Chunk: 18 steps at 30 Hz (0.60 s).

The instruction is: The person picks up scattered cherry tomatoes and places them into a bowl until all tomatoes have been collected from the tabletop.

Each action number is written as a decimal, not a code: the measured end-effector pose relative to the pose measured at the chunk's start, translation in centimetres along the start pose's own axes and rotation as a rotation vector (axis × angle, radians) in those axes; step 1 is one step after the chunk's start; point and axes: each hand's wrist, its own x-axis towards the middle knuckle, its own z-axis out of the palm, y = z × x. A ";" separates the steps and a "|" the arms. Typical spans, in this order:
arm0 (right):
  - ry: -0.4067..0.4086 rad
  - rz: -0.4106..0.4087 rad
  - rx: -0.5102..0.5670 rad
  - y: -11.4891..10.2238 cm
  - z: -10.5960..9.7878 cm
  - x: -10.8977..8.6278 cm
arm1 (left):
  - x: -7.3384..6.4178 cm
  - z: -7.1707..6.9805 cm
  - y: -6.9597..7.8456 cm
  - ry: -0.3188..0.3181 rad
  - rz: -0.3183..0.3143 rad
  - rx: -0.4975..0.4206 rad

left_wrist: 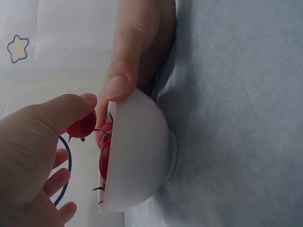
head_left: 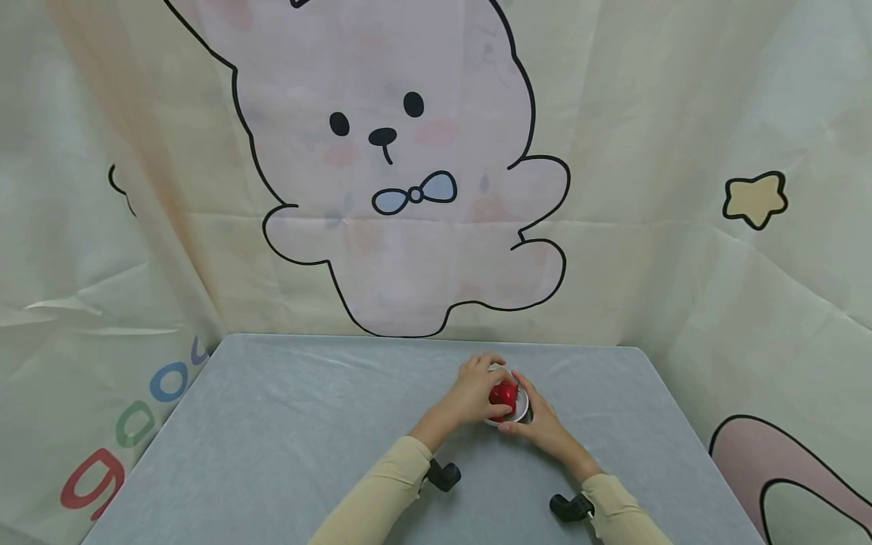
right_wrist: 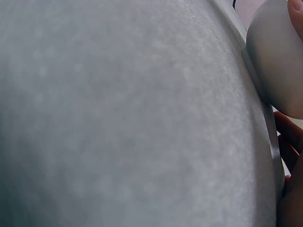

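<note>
A white bowl (left_wrist: 142, 151) stands on the grey cloth, holding several red cherry tomatoes (left_wrist: 105, 158) with thin dark stems. Just above its rim, my left hand (head_left: 473, 390) pinches one cherry tomato (left_wrist: 81, 125) between thumb and fingers; the fingertip behind the tomato is hidden in the left wrist view. My right hand (head_left: 547, 430) grips the bowl from the right, its thumb at the near side of the rim and its fingers around the far side. Only part of the bowl (right_wrist: 277, 56) and some right-hand fingers show at the edge of the right wrist view.
A table (head_left: 286, 424) covered in grey cloth spreads around the bowl. Behind it hangs a pale curtain (head_left: 627, 151) with a cartoon animal and a star. Black camera mounts (head_left: 444, 477) sit at both wrists, close over the cloth.
</note>
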 end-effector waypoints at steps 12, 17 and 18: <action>0.032 -0.050 -0.014 0.3 0.1 0.1 | -0.3 0.2 0.1 -0.040 0.034 -0.004; 0.033 -0.058 -0.006 0.3 0.1 0.1 | -0.4 0.2 -0.1 -0.048 0.046 -0.034; 0.030 -0.057 -0.007 0.3 0.1 0.1 | -0.4 0.3 -0.1 -0.047 0.047 -0.037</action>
